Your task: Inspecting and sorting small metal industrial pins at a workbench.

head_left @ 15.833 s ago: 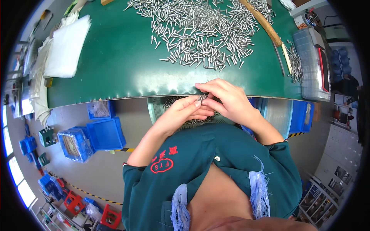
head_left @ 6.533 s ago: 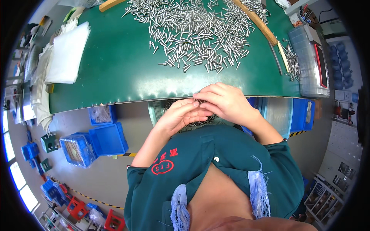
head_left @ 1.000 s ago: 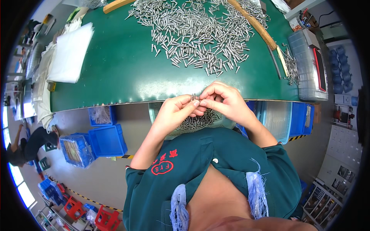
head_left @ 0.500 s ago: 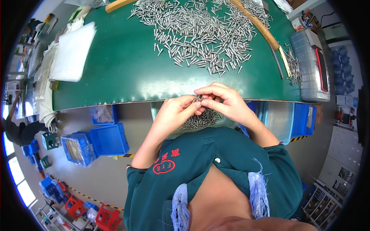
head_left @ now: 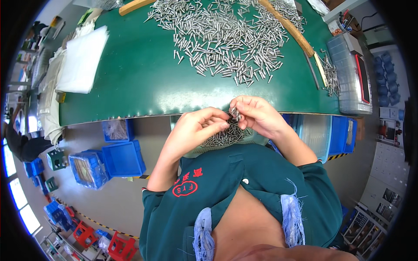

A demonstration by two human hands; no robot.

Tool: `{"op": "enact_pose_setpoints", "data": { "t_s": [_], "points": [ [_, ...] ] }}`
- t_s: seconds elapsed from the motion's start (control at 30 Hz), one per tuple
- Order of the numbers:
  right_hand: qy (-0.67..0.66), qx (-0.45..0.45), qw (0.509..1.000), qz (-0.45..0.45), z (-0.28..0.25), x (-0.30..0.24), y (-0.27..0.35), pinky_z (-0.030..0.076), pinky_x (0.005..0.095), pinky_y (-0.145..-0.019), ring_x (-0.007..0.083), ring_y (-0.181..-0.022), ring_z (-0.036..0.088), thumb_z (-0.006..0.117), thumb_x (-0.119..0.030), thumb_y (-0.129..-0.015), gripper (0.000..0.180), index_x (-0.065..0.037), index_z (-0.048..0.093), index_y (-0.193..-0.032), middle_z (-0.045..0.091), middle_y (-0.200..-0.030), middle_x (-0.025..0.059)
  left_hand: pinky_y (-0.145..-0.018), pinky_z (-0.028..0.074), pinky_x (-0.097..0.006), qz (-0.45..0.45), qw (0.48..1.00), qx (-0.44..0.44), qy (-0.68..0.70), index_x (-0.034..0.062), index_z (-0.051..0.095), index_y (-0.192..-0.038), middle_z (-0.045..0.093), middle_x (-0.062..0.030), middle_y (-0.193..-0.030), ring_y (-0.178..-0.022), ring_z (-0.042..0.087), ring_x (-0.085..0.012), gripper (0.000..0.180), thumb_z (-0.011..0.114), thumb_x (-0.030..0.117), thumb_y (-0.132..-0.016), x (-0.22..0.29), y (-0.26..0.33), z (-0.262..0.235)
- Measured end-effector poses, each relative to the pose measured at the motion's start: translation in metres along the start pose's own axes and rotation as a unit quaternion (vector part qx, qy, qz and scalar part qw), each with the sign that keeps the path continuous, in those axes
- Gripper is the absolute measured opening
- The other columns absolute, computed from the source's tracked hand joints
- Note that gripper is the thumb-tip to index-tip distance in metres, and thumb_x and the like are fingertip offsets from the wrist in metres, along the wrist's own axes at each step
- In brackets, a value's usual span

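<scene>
My left hand (head_left: 198,130) and my right hand (head_left: 257,115) meet just below the near edge of the green table (head_left: 143,78). Between their fingertips they pinch a small bunch of silver metal pins (head_left: 235,114). Under the hands, on my lap, sits a container of the same pins (head_left: 226,137), partly hidden by my fingers. A large loose heap of metal pins (head_left: 226,39) lies spread over the far half of the table.
A wooden stick (head_left: 287,28) lies diagonally at the right of the heap. A grey machine with a red strip (head_left: 352,74) stands at the right edge. White sheets (head_left: 80,61) lie on the left. Blue bins (head_left: 106,158) sit on the floor at left; another (head_left: 342,135) at right.
My hands have stayed at the table edge, fingers shifting slightly on the pins. A person at the far left has moved along the floor. The view has shifted a little.
</scene>
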State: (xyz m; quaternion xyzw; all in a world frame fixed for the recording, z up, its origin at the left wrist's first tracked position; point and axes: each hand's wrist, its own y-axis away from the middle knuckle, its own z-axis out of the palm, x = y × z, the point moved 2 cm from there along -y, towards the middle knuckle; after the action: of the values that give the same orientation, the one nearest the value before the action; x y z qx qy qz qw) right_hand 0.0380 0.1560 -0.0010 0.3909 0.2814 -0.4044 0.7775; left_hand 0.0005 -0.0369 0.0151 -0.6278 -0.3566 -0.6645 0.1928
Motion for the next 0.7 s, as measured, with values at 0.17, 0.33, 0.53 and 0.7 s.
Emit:
{"op": "enact_pose_setpoints", "data": {
  "t_s": [0.17, 0.33, 0.53, 0.7],
  "points": [
    [-0.150, 0.004, 0.986, 0.067, -0.001, 0.006, 0.001, 0.048, 0.0201, -0.060, 0.0074, -0.066, 0.055, 0.052, -0.021, -0.096, 0.023, -0.001, 0.056, -0.106, 0.056, -0.085, 0.0022, -0.077, 0.052, -0.026, -0.001, 0.997, 0.058, 0.048, -0.0056, 0.061, -0.106, 0.068, -0.0120, -0.091, -0.085, 0.065, -0.0148, 0.018, 0.054, 0.004, -0.092, -0.006, -0.001, -0.012],
    [0.257, -0.048, 0.965, -0.024, 0.010, -0.003, 0.007, 0.047, 0.0227, -0.067, 0.0068, -0.074, 0.057, 0.061, -0.015, -0.090, 0.017, -0.002, 0.065, -0.101, 0.061, -0.084, 0.0002, -0.077, 0.051, -0.026, 0.014, 0.991, 0.127, -0.029, -0.0050, 0.062, -0.105, 0.068, -0.0107, -0.091, -0.084, 0.064, -0.0134, 0.019, 0.054, 0.006, -0.092, -0.004, -0.003, -0.021],
    [0.429, 0.023, 0.888, -0.165, 0.010, -0.014, -0.002, 0.046, 0.0243, -0.066, 0.0096, -0.076, 0.058, 0.066, -0.015, -0.085, 0.020, -0.006, 0.065, -0.103, 0.061, -0.088, 0.0036, -0.073, 0.051, -0.033, 0.098, 0.921, 0.247, -0.284, 0.0044, 0.064, -0.103, 0.068, -0.0083, -0.091, -0.082, 0.066, -0.0252, 0.019, 0.058, 0.016, -0.089, 0.002, -0.020, -0.030],
    [0.576, 0.112, 0.756, -0.288, 0.011, -0.022, -0.031, 0.050, 0.0333, -0.065, 0.0225, -0.074, 0.061, 0.060, -0.020, -0.088, 0.026, -0.009, 0.061, -0.112, 0.059, -0.094, 0.0076, -0.082, 0.047, -0.036, 0.172, 0.839, 0.275, -0.437, 0.0095, 0.063, -0.106, 0.058, -0.0076, -0.107, -0.097, 0.057, -0.0257, 0.025, 0.064, 0.012, -0.081, 0.004, -0.050, -0.034]
  ]
}}
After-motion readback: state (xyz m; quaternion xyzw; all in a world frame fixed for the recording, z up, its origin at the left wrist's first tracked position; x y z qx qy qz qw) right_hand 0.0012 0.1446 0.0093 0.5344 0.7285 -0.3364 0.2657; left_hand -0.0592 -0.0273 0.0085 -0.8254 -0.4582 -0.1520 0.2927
